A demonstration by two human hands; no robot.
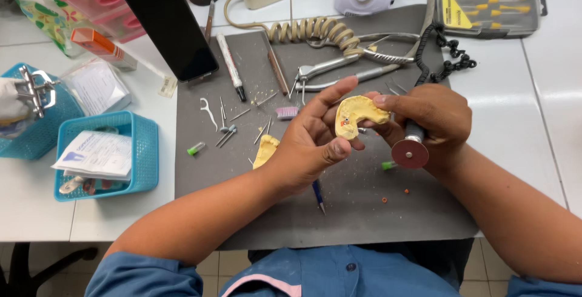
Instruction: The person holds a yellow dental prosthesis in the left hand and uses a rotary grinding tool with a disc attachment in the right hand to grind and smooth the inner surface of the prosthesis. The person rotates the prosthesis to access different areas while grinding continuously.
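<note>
Blue sleeves at bottom edge, both forearms angled in. Left hand half-open, thumb and fingers pinching yellow dental cast above grey mat on white worktop. Right hand fisted round handpiece with red disc, also touching cast. Cast arch opens down-right, long axis roughly horizontal.
</note>
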